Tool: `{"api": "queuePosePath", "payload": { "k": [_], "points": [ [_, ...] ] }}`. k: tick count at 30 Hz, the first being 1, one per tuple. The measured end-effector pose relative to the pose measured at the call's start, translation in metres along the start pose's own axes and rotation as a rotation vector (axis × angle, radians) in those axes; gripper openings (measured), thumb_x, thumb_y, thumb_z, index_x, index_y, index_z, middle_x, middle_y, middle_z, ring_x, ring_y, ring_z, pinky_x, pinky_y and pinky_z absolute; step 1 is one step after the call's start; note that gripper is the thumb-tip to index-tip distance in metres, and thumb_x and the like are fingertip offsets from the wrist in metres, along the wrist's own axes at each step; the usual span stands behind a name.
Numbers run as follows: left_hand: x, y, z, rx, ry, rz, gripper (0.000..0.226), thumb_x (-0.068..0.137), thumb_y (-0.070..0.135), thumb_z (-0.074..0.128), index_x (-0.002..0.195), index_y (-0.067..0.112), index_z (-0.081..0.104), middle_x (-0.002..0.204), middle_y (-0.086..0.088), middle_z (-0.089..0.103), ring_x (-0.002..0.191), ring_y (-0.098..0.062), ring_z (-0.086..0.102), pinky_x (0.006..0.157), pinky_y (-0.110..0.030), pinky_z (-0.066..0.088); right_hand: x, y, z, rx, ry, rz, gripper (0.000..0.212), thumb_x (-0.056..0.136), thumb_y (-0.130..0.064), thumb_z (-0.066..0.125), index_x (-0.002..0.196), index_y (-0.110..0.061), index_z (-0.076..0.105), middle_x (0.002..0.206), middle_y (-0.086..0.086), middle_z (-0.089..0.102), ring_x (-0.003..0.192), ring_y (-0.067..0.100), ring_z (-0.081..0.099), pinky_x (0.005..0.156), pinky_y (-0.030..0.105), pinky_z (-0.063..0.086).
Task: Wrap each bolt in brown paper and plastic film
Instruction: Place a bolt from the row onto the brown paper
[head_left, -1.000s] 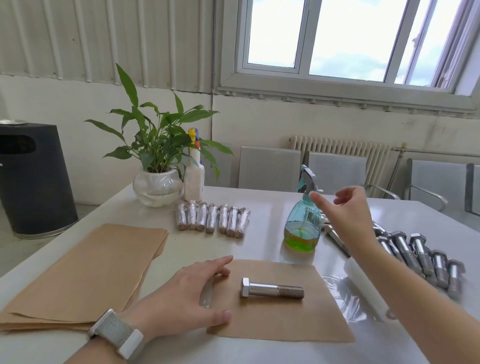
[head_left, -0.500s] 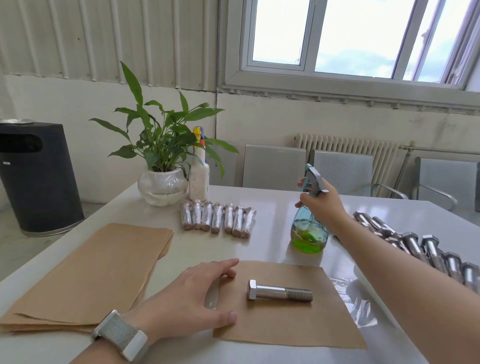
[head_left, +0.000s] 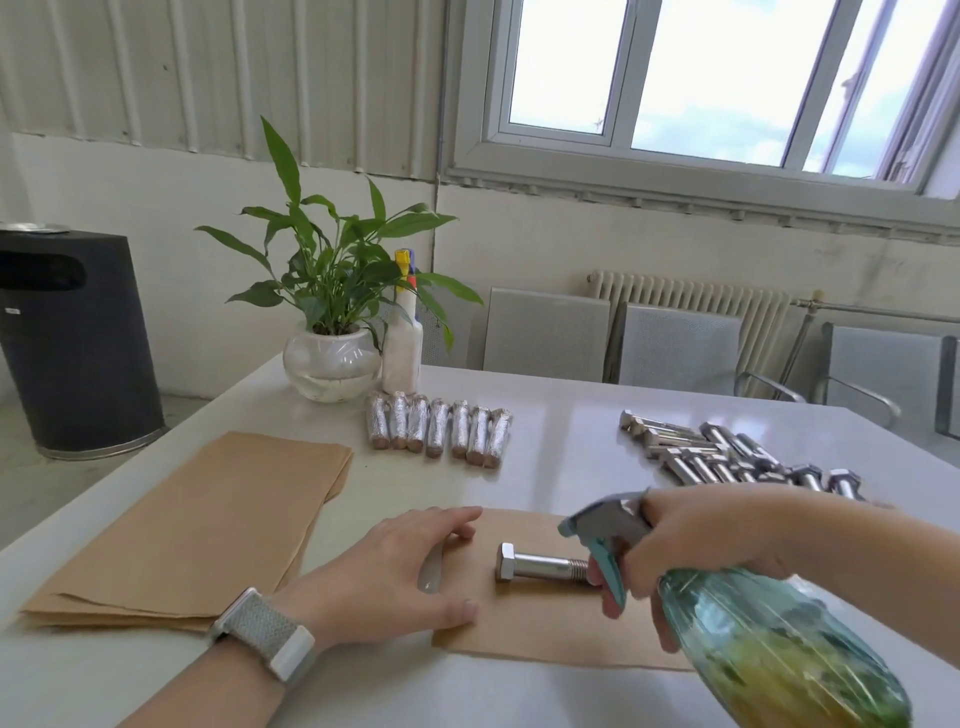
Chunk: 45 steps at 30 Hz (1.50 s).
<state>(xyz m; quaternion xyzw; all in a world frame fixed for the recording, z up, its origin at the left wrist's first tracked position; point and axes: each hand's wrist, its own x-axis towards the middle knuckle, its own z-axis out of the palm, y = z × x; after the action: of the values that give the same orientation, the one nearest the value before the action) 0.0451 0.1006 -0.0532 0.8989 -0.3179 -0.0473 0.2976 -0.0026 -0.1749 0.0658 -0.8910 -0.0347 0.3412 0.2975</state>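
A steel bolt (head_left: 535, 562) lies on a sheet of brown paper (head_left: 524, 618) at the near edge of the white table (head_left: 561, 415), head to the left. My left hand (head_left: 395, 571) rests flat on the paper's left edge, fingers spread, a watch on the wrist. My right hand (head_left: 696, 540) grips a teal spray bottle (head_left: 769, 634) with green liquid, tilted, its nozzle pointing left just above the bolt's threaded end. Several wrapped bolts (head_left: 439, 434) lie in a row further back. A pile of bare bolts (head_left: 727, 460) sits at the right.
A stack of brown paper sheets (head_left: 208, 525) lies at the left. A potted plant in a glass bowl (head_left: 332, 364) and a white bottle (head_left: 402, 343) stand at the table's far left. Grey chairs (head_left: 675, 343) line the far side; a black bin (head_left: 67, 338) stands on the floor.
My right hand reached the spray bottle at the back, gripped it, and carried it forward and down over the bolt. My left hand stayed on the paper.
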Motion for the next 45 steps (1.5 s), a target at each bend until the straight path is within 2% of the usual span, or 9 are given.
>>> {"api": "queuePosePath", "payload": {
  "k": [3, 12, 16, 20, 24, 29, 38, 42, 45],
  "points": [
    [0.0, 0.0, 0.0, -0.023, -0.006, -0.011, 0.084, 0.07, 0.068, 0.062, 0.144, 0.052, 0.026, 0.13, 0.037, 0.04, 0.125, 0.015, 0.034, 0.112, -0.02, 0.027, 0.0, 0.001, 0.007, -0.001, 0.023, 0.067, 0.028, 0.084, -0.005, 0.065, 0.112, -0.003, 0.063, 0.101, 0.012, 0.074, 0.064, 0.021, 0.071, 0.061, 0.026, 0.056],
    [-0.001, -0.001, 0.0, -0.037, -0.001, -0.011, 0.08, 0.069, 0.068, 0.062, 0.14, 0.054, 0.028, 0.13, 0.037, 0.042, 0.125, 0.015, 0.035, 0.112, -0.021, 0.028, 0.004, -0.006, 0.017, -0.019, 0.07, 0.108, 0.021, 0.084, -0.009, 0.065, 0.105, -0.008, 0.063, 0.092, 0.002, 0.076, 0.076, 0.025, 0.073, 0.067, 0.028, 0.057],
    [0.0, -0.002, 0.0, -0.032, 0.003, -0.006, 0.079, 0.075, 0.061, 0.067, 0.143, 0.049, 0.03, 0.131, 0.036, 0.043, 0.125, 0.017, 0.035, 0.111, -0.017, 0.027, -0.005, 0.006, 0.012, -0.093, 0.142, 0.124, 0.019, 0.079, -0.016, 0.074, 0.096, -0.023, 0.069, 0.094, -0.006, 0.071, 0.077, 0.01, 0.067, 0.061, 0.017, 0.052],
    [0.001, -0.003, 0.001, -0.017, 0.014, -0.003, 0.076, 0.079, 0.055, 0.07, 0.143, 0.049, 0.03, 0.131, 0.035, 0.043, 0.124, 0.017, 0.035, 0.108, -0.013, 0.027, -0.015, 0.019, 0.004, -0.053, 0.152, 0.166, 0.023, 0.08, -0.013, 0.071, 0.102, -0.017, 0.068, 0.099, 0.0, 0.074, 0.079, 0.016, 0.071, 0.071, 0.025, 0.059],
    [0.001, -0.004, 0.001, -0.023, 0.007, -0.009, 0.074, 0.077, 0.058, 0.069, 0.14, 0.052, 0.03, 0.13, 0.037, 0.043, 0.124, 0.017, 0.035, 0.108, -0.015, 0.028, -0.015, 0.024, 0.004, -0.002, 0.107, 0.181, 0.027, 0.082, -0.011, 0.063, 0.108, -0.008, 0.061, 0.095, 0.007, 0.076, 0.073, 0.028, 0.073, 0.066, 0.03, 0.058],
    [0.001, -0.003, 0.001, -0.023, 0.008, -0.001, 0.076, 0.077, 0.058, 0.069, 0.142, 0.049, 0.031, 0.13, 0.037, 0.043, 0.124, 0.017, 0.035, 0.108, -0.014, 0.028, -0.016, 0.026, -0.008, 0.072, 0.106, 0.134, 0.032, 0.078, -0.009, 0.073, 0.109, -0.01, 0.064, 0.101, 0.008, 0.074, 0.079, 0.032, 0.074, 0.07, 0.035, 0.059],
    [0.001, -0.002, 0.001, -0.028, 0.021, 0.008, 0.077, 0.079, 0.054, 0.07, 0.145, 0.045, 0.032, 0.13, 0.034, 0.045, 0.124, 0.015, 0.037, 0.111, -0.018, 0.029, 0.016, 0.022, -0.101, 0.491, 0.842, -0.31, 0.029, 0.088, -0.002, 0.066, 0.115, -0.012, 0.06, 0.102, 0.012, 0.073, 0.082, 0.024, 0.075, 0.073, 0.038, 0.059],
    [0.002, -0.002, 0.002, -0.043, 0.025, 0.016, 0.078, 0.074, 0.063, 0.067, 0.143, 0.048, 0.033, 0.13, 0.035, 0.046, 0.125, 0.013, 0.038, 0.112, -0.023, 0.031, 0.067, 0.035, -0.106, 0.512, 1.065, -0.313, 0.034, 0.087, -0.003, 0.066, 0.12, -0.009, 0.059, 0.099, 0.018, 0.067, 0.086, 0.026, 0.066, 0.087, 0.042, 0.053],
    [0.003, -0.004, 0.002, -0.029, 0.04, 0.031, 0.076, 0.075, 0.064, 0.065, 0.142, 0.049, 0.033, 0.129, 0.036, 0.045, 0.125, 0.015, 0.037, 0.112, -0.023, 0.03, 0.096, 0.046, -0.105, 0.507, 1.134, -0.292, 0.035, 0.085, -0.002, 0.065, 0.119, 0.004, 0.056, 0.09, 0.02, 0.059, 0.076, 0.026, 0.055, 0.073, 0.036, 0.046]
  ]
}}
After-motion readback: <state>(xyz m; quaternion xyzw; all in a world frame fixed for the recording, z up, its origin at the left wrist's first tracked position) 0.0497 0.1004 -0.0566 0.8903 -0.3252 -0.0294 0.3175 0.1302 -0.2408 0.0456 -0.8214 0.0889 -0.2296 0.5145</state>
